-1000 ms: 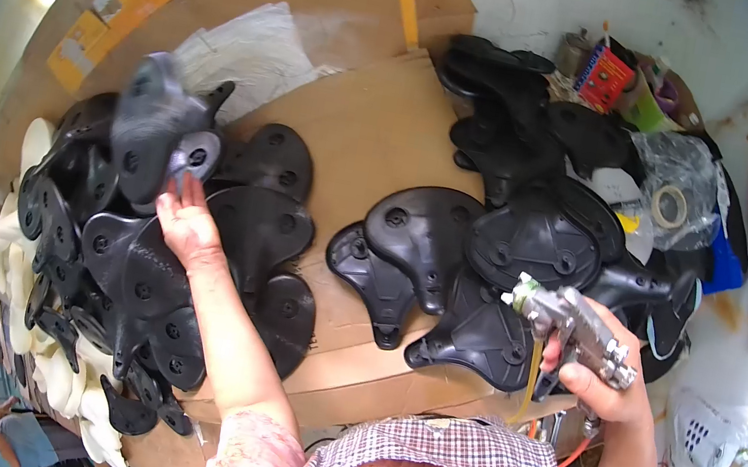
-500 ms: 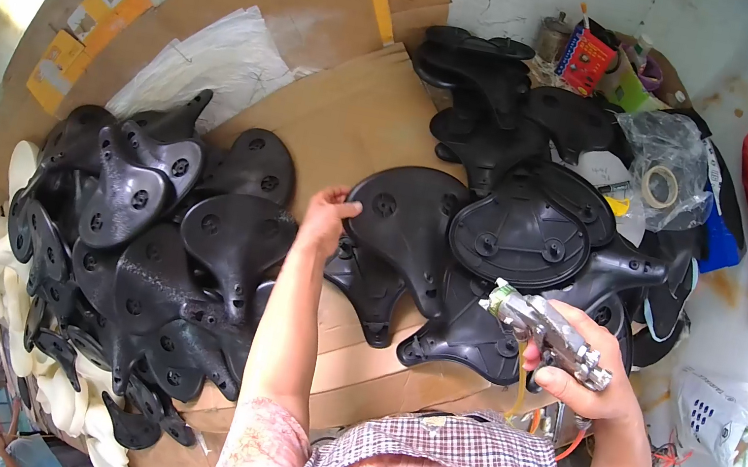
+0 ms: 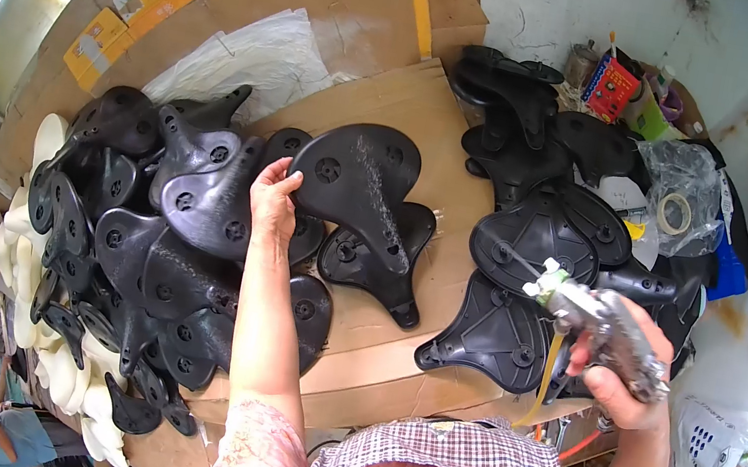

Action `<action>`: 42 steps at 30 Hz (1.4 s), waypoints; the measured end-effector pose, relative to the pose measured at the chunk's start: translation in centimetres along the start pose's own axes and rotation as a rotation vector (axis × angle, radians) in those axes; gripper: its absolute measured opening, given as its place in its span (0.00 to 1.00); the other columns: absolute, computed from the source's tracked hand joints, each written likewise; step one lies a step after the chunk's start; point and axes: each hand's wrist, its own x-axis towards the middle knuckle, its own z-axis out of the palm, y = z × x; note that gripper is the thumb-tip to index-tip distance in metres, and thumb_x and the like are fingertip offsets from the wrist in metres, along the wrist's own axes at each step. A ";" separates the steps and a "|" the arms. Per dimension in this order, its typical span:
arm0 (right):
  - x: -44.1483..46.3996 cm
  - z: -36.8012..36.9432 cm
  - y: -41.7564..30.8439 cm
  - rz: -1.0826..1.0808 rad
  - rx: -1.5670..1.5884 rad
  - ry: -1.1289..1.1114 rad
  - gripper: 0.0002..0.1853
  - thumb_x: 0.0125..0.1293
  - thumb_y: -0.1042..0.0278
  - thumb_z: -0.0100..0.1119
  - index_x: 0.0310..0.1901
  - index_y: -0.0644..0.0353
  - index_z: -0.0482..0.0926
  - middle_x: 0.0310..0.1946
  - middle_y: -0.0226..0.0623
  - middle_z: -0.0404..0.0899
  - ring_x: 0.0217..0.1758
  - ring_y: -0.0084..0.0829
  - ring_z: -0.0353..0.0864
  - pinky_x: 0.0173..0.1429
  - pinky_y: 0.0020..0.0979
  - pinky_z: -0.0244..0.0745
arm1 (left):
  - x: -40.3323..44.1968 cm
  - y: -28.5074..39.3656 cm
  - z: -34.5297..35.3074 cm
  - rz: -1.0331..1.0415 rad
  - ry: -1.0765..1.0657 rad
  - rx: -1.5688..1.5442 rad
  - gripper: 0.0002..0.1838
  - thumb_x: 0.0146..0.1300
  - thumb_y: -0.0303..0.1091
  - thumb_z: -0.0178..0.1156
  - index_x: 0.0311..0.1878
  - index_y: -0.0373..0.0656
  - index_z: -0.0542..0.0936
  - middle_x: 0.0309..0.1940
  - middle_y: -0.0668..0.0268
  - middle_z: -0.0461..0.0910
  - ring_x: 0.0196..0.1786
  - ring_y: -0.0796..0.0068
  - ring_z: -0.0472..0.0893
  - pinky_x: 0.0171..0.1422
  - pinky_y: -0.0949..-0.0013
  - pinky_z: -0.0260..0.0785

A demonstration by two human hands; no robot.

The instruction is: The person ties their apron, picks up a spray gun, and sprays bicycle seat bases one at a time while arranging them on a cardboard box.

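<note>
My left hand (image 3: pixel 273 203) grips the wide end of a black saddle-shaped piece (image 3: pixel 358 181), which is raised and has pale, whitish streaks across its top. Just below it lies another black piece (image 3: pixel 372 268), underside up. In my right hand (image 3: pixel 625 368) is a metal spray gun (image 3: pixel 602 329), its nozzle pointing left, with a yellowish tube hanging from it. Left of my left hand a heap of black pieces (image 3: pixel 159 261) is piled up. Several more black pieces (image 3: pixel 538 238) lie near the gun, some with their undersides showing.
Cardboard (image 3: pixel 397 103) covers the work surface. Cream-coloured pieces (image 3: pixel 63 379) lie along the left edge. At the back right are a clear plastic bag (image 3: pixel 670 171), a tape roll (image 3: pixel 674 213) and a red box (image 3: pixel 610 88). Another person (image 3: pixel 8 434) is at the lower left.
My left hand went from the left heap to the black piece on the right, and has lifted it leftward off the others. The spray gun stays in my right hand.
</note>
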 end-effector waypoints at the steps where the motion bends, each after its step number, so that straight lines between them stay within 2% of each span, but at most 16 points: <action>1: -0.1 0.2 -0.5 -0.015 0.050 0.033 0.34 0.53 0.63 0.69 0.60 0.69 0.69 0.34 0.37 0.81 0.32 0.23 0.79 0.39 0.25 0.75 | -0.3 -0.2 -0.1 -0.009 0.017 0.027 0.17 0.54 0.13 0.62 0.49 0.33 0.77 0.39 0.64 0.79 0.40 0.75 0.79 0.52 0.73 0.74; 5: -1.1 -0.6 0.2 -0.032 -0.096 -0.171 0.34 0.52 0.63 0.70 0.59 0.69 0.70 0.34 0.37 0.81 0.31 0.23 0.80 0.37 0.25 0.75 | -0.4 0.2 -1.2 -0.035 0.105 -0.014 0.19 0.53 0.12 0.61 0.50 0.32 0.76 0.40 0.62 0.79 0.41 0.72 0.79 0.52 0.72 0.73; 7: -1.2 -0.6 0.4 0.046 -0.194 -0.257 0.33 0.52 0.64 0.70 0.58 0.68 0.71 0.33 0.36 0.81 0.32 0.21 0.79 0.38 0.24 0.74 | 0.4 1.5 -2.8 0.110 0.192 -0.043 0.20 0.52 0.12 0.61 0.50 0.32 0.76 0.40 0.63 0.78 0.43 0.71 0.78 0.54 0.71 0.71; 11: -1.8 -0.3 1.8 0.124 0.045 -0.057 0.38 0.54 0.61 0.70 0.63 0.70 0.65 0.36 0.38 0.79 0.37 0.25 0.79 0.44 0.28 0.75 | 0.2 8.0 -7.0 0.334 0.254 -0.542 0.06 0.64 0.23 0.54 0.44 0.38 0.75 0.37 0.62 0.77 0.40 0.67 0.78 0.53 0.57 0.72; 13: -1.6 -0.1 1.9 0.148 0.090 -0.044 0.37 0.54 0.62 0.69 0.63 0.70 0.66 0.38 0.37 0.79 0.38 0.24 0.78 0.45 0.28 0.76 | -4.0 7.4 -3.6 0.421 0.461 -0.151 0.08 0.60 0.20 0.54 0.42 0.40 0.75 0.34 0.64 0.77 0.39 0.69 0.77 0.51 0.62 0.71; 16: -1.5 0.4 3.1 0.151 0.066 -0.074 0.35 0.56 0.64 0.69 0.63 0.69 0.66 0.40 0.37 0.78 0.39 0.23 0.78 0.46 0.27 0.76 | -10.0 -0.1 -0.6 0.380 -0.077 0.494 0.14 0.45 0.14 0.54 0.36 0.40 0.78 0.34 0.66 0.78 0.39 0.72 0.77 0.48 0.72 0.70; 17: -1.6 0.3 3.5 0.159 0.065 -0.113 0.34 0.56 0.66 0.68 0.63 0.68 0.66 0.42 0.36 0.78 0.40 0.23 0.78 0.46 0.26 0.77 | -11.8 -4.2 -0.5 0.389 -0.134 0.855 0.15 0.42 0.14 0.53 0.34 0.39 0.80 0.35 0.62 0.80 0.41 0.65 0.78 0.51 0.68 0.70; 18: -1.7 0.4 3.8 0.170 0.056 -0.127 0.34 0.57 0.66 0.68 0.63 0.68 0.67 0.42 0.36 0.79 0.40 0.23 0.79 0.46 0.26 0.77 | -13.2 -7.9 -1.8 0.589 -0.350 1.198 0.19 0.41 0.14 0.54 0.40 0.40 0.80 0.41 0.58 0.79 0.47 0.55 0.76 0.55 0.61 0.70; 20: -1.8 0.5 4.1 0.177 0.046 -0.141 0.34 0.57 0.66 0.68 0.63 0.68 0.67 0.42 0.36 0.79 0.40 0.22 0.79 0.46 0.26 0.77 | -15.8 -12.2 -2.3 0.527 -0.443 1.577 0.24 0.40 0.19 0.59 0.46 0.42 0.78 0.50 0.58 0.75 0.55 0.53 0.71 0.58 0.56 0.65; 26: -2.2 0.2 4.0 0.083 -0.091 -0.279 0.32 0.56 0.66 0.68 0.62 0.68 0.68 0.39 0.37 0.80 0.39 0.23 0.81 0.46 0.27 0.76 | -12.3 -9.5 -1.0 0.738 -0.311 1.179 0.09 0.52 0.23 0.60 0.38 0.42 0.77 0.36 0.59 0.79 0.42 0.57 0.78 0.52 0.57 0.67; 27: -2.2 0.0 4.0 0.086 -0.090 -0.274 0.32 0.56 0.66 0.68 0.62 0.68 0.68 0.39 0.37 0.80 0.39 0.23 0.81 0.46 0.27 0.76 | -11.9 -7.9 -0.3 0.559 -0.183 0.970 0.08 0.57 0.24 0.59 0.41 0.39 0.79 0.37 0.57 0.80 0.42 0.56 0.80 0.51 0.59 0.71; 28: -2.3 -0.1 4.1 0.087 -0.115 -0.305 0.32 0.56 0.67 0.68 0.61 0.68 0.68 0.38 0.37 0.80 0.38 0.24 0.81 0.45 0.27 0.76 | -10.5 -7.4 -1.0 0.599 -0.064 0.930 0.10 0.62 0.26 0.58 0.46 0.35 0.79 0.41 0.56 0.82 0.44 0.61 0.82 0.50 0.63 0.74; 29: -2.4 -0.3 4.2 0.087 -0.139 -0.337 0.32 0.56 0.67 0.68 0.61 0.68 0.69 0.37 0.38 0.80 0.37 0.25 0.81 0.45 0.27 0.76 | -9.5 -6.6 -1.5 0.383 -0.009 0.659 0.13 0.64 0.27 0.58 0.50 0.33 0.79 0.43 0.59 0.83 0.46 0.69 0.81 0.52 0.67 0.73; 31: -2.2 -0.5 4.5 0.077 -0.175 -0.351 0.31 0.55 0.69 0.68 0.60 0.67 0.70 0.36 0.38 0.81 0.34 0.25 0.82 0.43 0.27 0.76 | -8.1 -4.5 -2.2 0.038 -0.057 0.213 0.13 0.64 0.27 0.59 0.50 0.32 0.79 0.43 0.61 0.82 0.45 0.72 0.80 0.52 0.70 0.73; 34: -1.4 -0.1 4.5 0.074 -0.245 -0.409 0.30 0.54 0.67 0.68 0.59 0.67 0.71 0.29 0.35 0.80 0.29 0.24 0.80 0.38 0.26 0.76 | -7.9 -3.2 -1.9 -0.207 0.094 0.215 0.13 0.63 0.25 0.61 0.50 0.32 0.78 0.43 0.62 0.82 0.43 0.73 0.80 0.52 0.70 0.73; 42: 0.1 0.9 1.3 -0.216 -0.218 -0.238 0.32 0.52 0.60 0.70 0.57 0.68 0.72 0.33 0.39 0.82 0.27 0.27 0.82 0.35 0.27 0.77 | -8.9 -5.7 -2.3 -0.423 0.181 0.384 0.18 0.59 0.24 0.62 0.54 0.31 0.77 0.45 0.58 0.82 0.45 0.69 0.80 0.54 0.67 0.72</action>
